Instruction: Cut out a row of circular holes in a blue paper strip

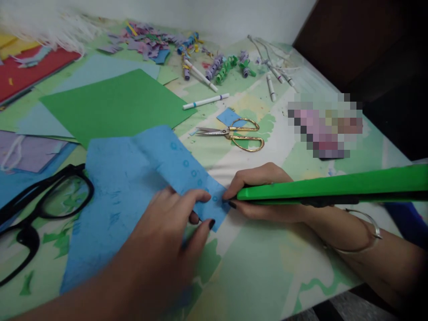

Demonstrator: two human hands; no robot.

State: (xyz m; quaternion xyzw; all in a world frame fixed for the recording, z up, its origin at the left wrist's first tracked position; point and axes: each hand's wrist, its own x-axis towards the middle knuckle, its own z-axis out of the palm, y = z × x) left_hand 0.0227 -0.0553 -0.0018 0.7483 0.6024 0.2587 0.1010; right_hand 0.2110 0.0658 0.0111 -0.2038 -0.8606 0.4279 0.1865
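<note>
A blue sheet of paper (107, 196) lies before me, its upper right part a strip with a row of small dark rings (186, 163). My left hand (170, 223) rests over this strip, fingers bent, index finger and thumb on its lower end. From the right, my right hand (267, 191) meets the strip's end, its thumb and index finger pinched at the tip of a long green tool (327, 183) with a black underside. That tool runs out past the right edge; its exact kind is unclear. Gold-handled scissors (230, 133) lie open beyond my hands.
Black-framed glasses (63, 191) lie at left. Green paper (117, 102) and a red sheet (36, 71) are farther back. Markers (205, 101), curled paper strips (226, 69) and paper scraps (147, 40) cover the far side. A blurred-out item (321, 127) is at right.
</note>
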